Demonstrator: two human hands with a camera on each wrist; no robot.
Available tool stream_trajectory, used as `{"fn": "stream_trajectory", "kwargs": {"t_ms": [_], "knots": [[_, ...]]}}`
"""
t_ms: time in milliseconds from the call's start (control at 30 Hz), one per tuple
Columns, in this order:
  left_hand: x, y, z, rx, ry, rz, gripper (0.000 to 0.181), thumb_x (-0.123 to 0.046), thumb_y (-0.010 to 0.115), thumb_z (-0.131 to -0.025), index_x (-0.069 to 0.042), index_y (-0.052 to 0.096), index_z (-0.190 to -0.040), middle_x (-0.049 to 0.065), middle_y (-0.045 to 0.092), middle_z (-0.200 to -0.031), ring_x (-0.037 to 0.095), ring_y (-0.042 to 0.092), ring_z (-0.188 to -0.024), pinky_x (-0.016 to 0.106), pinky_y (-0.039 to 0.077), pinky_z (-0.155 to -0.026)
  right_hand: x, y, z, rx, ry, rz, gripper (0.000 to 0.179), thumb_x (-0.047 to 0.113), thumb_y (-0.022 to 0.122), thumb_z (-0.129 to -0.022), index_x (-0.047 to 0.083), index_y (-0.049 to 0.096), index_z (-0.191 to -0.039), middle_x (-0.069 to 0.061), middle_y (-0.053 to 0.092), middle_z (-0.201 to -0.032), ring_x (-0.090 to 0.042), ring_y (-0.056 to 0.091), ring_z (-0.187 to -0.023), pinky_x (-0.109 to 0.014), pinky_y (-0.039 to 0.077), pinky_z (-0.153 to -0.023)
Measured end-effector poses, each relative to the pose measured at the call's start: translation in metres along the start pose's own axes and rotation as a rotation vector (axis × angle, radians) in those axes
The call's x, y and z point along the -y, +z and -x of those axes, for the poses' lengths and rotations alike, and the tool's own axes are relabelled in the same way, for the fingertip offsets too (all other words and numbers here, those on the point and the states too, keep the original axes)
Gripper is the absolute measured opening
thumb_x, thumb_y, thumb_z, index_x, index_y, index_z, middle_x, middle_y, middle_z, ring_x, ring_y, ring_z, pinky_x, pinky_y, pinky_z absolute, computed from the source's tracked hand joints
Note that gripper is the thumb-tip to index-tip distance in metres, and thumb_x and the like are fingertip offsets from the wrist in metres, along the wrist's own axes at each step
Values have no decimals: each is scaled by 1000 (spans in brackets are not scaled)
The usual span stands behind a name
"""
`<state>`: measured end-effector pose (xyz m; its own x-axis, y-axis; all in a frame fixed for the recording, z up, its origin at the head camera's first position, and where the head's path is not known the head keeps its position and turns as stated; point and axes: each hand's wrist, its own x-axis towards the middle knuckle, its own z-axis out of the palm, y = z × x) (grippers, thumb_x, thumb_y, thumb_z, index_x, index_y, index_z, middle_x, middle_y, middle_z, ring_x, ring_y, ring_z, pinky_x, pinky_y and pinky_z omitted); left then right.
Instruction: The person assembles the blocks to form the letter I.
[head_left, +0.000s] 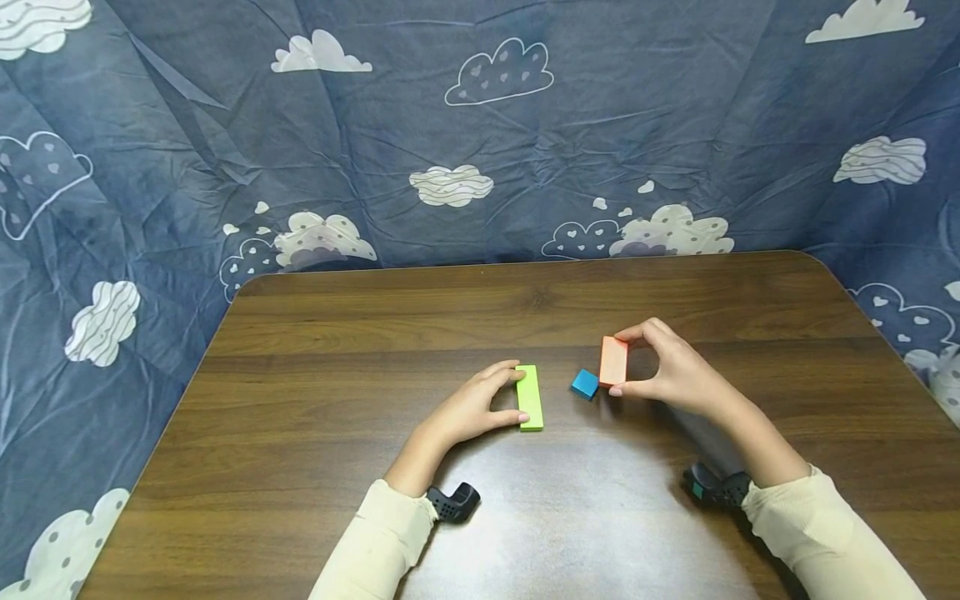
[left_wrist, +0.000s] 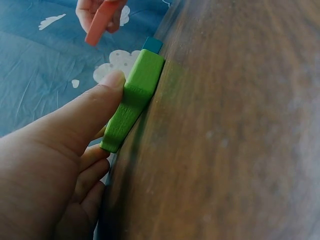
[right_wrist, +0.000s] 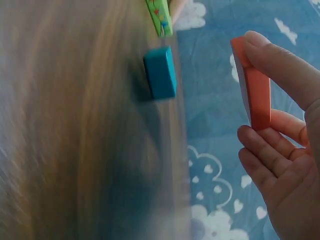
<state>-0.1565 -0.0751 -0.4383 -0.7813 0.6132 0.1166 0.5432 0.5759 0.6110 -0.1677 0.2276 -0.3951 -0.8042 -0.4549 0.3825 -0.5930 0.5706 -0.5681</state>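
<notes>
My left hand [head_left: 468, 408] holds a flat lime-green block [head_left: 530, 402] by its two ends, thumb at the near end and fingers at the far end. In the left wrist view the green block [left_wrist: 135, 95] lies on the tabletop. An orange block [head_left: 613, 362] is pinched between the thumb and fingers of my right hand [head_left: 678, 373]. The right wrist view shows this orange block [right_wrist: 257, 92] raised off the table. Between the two hands a small blue block [head_left: 584, 384] rests on the wood, apart from the green one and overlapped slightly by the orange one in the head view.
A brown wood-grain table [head_left: 337, 333] with rounded far corners fills the lower scene. Behind it hangs a blue cloth [head_left: 397, 100] printed with white clouds. A black wrist device [head_left: 454, 503] sits on the left wrist, and another black device [head_left: 716, 486] on the right.
</notes>
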Motion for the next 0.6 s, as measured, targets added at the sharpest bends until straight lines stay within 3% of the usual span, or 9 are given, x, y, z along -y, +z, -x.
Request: {"fn": "stream_trajectory", "kwargs": {"t_ms": [333,600], "knots": [[1,0,0,-1,-2,-3,61,-37,67,-80,-9,46,-129,8,38,-137,19,33,-126,30,24,-104,19,16,11,46,-109,24,65,26,88,-50,3,55,-101,2,52,-95,-14,51,-89,-30,43,-77],[0,0,0,1,-10,8,60,-36,67,-80,-9,46,-129,6,38,-137,18,32,-126,30,24,-104,29,30,20,113,-137,-6,65,27,87,-52,4,53,-102,2,51,-98,-13,52,-90,-29,44,-78]]}}
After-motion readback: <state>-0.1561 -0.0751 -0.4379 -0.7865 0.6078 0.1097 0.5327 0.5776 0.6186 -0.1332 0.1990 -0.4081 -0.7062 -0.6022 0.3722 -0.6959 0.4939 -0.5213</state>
